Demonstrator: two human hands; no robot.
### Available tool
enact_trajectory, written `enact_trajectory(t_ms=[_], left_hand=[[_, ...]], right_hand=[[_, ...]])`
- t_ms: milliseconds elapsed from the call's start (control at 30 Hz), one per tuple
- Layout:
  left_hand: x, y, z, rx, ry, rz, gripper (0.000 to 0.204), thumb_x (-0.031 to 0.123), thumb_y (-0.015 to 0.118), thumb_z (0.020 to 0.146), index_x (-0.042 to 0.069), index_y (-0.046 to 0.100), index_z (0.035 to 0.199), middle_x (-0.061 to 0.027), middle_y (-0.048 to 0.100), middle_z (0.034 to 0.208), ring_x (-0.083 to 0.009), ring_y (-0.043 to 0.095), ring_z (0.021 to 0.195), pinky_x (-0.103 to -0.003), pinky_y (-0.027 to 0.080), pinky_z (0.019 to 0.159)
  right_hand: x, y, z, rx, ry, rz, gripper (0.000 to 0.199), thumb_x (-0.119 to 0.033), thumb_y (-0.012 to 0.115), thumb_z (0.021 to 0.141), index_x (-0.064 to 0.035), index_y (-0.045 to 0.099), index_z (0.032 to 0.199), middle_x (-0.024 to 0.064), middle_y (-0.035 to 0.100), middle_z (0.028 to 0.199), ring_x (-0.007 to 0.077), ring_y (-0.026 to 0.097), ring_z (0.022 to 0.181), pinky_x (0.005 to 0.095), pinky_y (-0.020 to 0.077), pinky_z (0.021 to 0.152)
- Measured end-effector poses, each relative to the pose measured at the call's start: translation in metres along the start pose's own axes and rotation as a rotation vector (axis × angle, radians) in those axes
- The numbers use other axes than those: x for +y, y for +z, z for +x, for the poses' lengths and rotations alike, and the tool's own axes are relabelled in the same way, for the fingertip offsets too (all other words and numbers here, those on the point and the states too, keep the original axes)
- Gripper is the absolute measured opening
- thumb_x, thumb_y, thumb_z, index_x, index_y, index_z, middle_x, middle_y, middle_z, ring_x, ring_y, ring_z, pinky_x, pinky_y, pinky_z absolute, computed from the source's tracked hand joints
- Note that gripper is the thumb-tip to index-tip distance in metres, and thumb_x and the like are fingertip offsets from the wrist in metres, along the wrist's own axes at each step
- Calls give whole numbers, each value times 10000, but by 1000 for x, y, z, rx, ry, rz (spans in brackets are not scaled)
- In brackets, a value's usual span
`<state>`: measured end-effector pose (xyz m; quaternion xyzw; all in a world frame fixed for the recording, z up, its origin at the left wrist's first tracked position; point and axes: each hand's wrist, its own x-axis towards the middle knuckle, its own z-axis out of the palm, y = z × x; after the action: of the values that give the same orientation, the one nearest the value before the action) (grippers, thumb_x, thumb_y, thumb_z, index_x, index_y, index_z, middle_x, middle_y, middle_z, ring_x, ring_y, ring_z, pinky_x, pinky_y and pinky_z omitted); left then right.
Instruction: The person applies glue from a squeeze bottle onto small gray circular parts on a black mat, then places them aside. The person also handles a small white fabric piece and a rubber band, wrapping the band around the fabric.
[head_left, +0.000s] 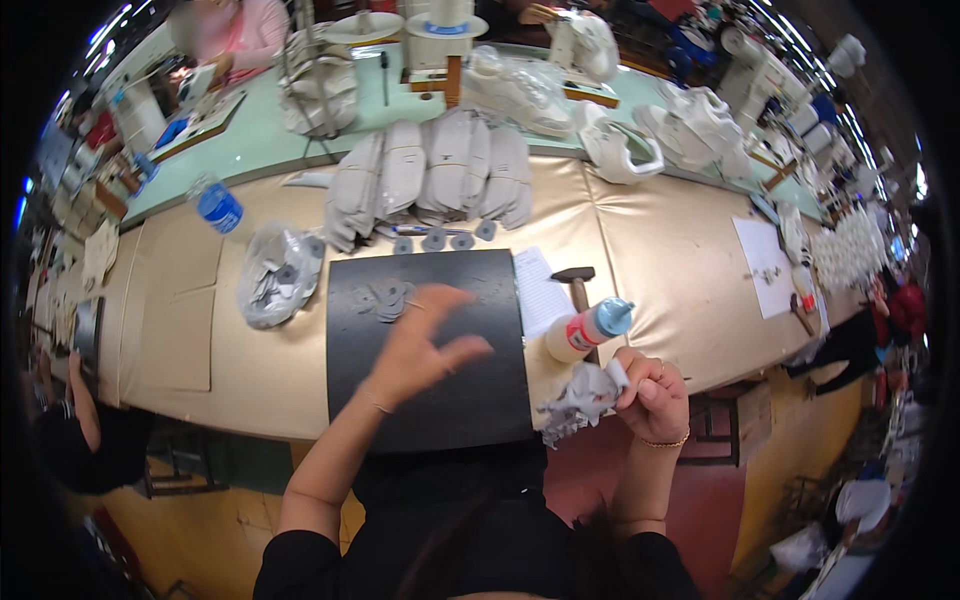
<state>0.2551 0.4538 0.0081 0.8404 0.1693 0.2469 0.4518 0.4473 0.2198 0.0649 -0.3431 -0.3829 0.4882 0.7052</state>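
Note:
My left hand (pixel 420 345) hovers over a black mat (pixel 430 400), thumb and fingers spread, with nothing visible in them. Beside its fingertips, several small grey pieces (pixel 382 300) lie loosely piled on the mat. At the table's front edge, my right hand (pixel 652 395) pinches a small grey piece of material (pixel 614 378) between thumb and fingers. A clump of crumpled grey pieces (pixel 578 402) is just left of that hand; whether the held piece belongs to it, I cannot tell. Close behind stands a squeeze bottle (pixel 585 332) with a blue cap and yellowish contents.
A hammer (pixel 573 275) and a written sheet (pixel 541 290) lie right of the mat. Left of it sits a plastic bag (pixel 280 275) of grey pieces. Banded stacks of grey shoe parts (pixel 430 165) are behind, with white shoes (pixel 615 145) and a water bottle (pixel 217 205) nearby.

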Motion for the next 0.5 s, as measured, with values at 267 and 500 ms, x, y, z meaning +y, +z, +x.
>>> enact_trajectory(t_ms=[267,500], left_hand=[[18,55,-12,-298,-278,-467,172,116,649,871,-13,672,982,-56,656,768,-115,611,762,-282,488,710],[28,15,-5,-350,-350,-739,409,357,606,929,-43,691,945,-50,677,829,-89,597,795,-225,467,708]], right_hand=[[1,24,24,22,-289,-148,354,-132,595,903,107,562,1162,179,483,1207,296,514,1167,424,446,987],[-2,10,-22,518,-342,-255,177,10,649,851,15,577,1013,58,546,1030,146,564,918,279,456,837]])
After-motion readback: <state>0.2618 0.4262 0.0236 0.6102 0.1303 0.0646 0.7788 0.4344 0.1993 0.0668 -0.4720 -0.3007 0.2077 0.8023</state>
